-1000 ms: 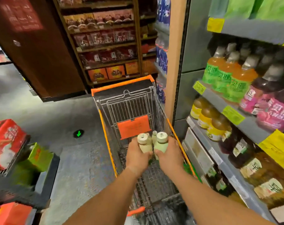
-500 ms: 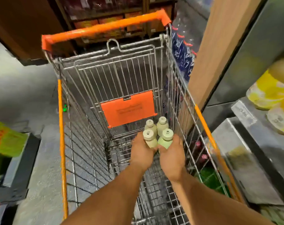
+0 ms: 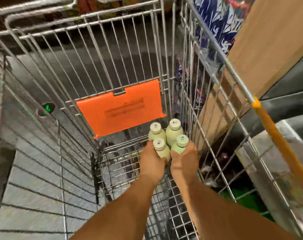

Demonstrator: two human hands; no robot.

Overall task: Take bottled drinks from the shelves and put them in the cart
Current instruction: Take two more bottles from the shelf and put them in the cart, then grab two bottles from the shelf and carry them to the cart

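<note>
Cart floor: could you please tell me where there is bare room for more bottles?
The wire floor left of the left hand, below the orange flap, shows bare. The far right corner is crowded: four pale green bottles cluster there, both hands, including the right hand, around them.
</note>
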